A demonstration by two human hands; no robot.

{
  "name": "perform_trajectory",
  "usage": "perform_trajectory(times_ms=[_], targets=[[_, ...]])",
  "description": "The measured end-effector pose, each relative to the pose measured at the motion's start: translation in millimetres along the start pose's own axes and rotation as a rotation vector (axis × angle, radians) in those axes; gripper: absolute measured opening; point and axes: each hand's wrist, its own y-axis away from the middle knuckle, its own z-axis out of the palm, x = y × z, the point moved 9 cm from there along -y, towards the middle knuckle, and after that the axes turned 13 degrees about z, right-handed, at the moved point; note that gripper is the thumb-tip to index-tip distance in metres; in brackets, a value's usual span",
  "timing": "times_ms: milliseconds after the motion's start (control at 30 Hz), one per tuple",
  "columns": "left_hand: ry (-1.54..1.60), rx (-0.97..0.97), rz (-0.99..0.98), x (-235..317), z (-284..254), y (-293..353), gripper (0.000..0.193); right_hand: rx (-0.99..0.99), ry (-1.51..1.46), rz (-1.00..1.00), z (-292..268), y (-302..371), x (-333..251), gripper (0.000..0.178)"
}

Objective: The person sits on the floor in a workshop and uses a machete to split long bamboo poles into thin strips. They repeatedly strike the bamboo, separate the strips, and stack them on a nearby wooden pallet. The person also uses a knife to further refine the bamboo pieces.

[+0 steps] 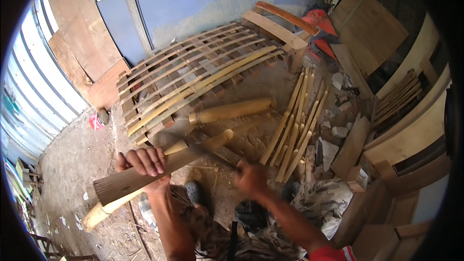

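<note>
My left hand (144,164) is closed over a brown wooden board (121,183), its fingers curled across the upper edge. A yellow bamboo pole (104,211) runs slantwise beneath the board and shows at its lower left end. My right hand (251,179), smeared by motion, grips a long-bladed knife (215,155) whose handle is hidden in the fist. The dark blade points left and lies across the board's right part; whether it touches the wood, I cannot tell. Beyond them, a thick piece of bamboo (232,111) rests on the ground.
A slatted lattice frame (193,70) lies ahead. Several split bamboo strips (297,121) are piled to the right, beside broken stones (329,153). A wooden bench (278,28) stands at the back. A red and white can (96,122) sits at left. Wooden furniture parts (411,130) line the right side.
</note>
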Motion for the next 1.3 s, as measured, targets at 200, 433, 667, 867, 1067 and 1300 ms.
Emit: perform_trajectory(times_ms=[200, 433, 667, 867, 1067, 1300], targets=[[-0.006, -0.07, -0.058, -20.6, -2.2, 12.7, 0.063, -0.562, -0.391, 0.629, 51.2, -23.5, 78.5, 0.035], [-0.033, -0.037, -0.018, -16.3, -12.1, 8.3, 0.064, -0.055, -0.1, 0.074, -3.0, 1.5, -12.7, 0.03], [-0.028, -0.027, -0.048, -26.8, -22.7, 15.4, 0.062, -0.136, 0.075, 0.334, 16.1, -42.9, 76.4, 0.034], [-0.038, 0.006, 0.007, -23.1, -20.8, 2.9, 0.061, -0.054, -0.023, 0.074, -15.5, -4.1, -5.2, 0.033], [-0.032, -0.017, -0.026, -24.4, -16.7, 7.4, 0.062, 0.082, 0.133, 0.167, -6.9, -26.0, 56.5, 0.028], [-0.009, -0.024, -0.05, -32.4, -12.3, 8.3, 0.062, 0.056, 0.054, 0.097, -35.1, -12.7, 20.7, 0.034]])
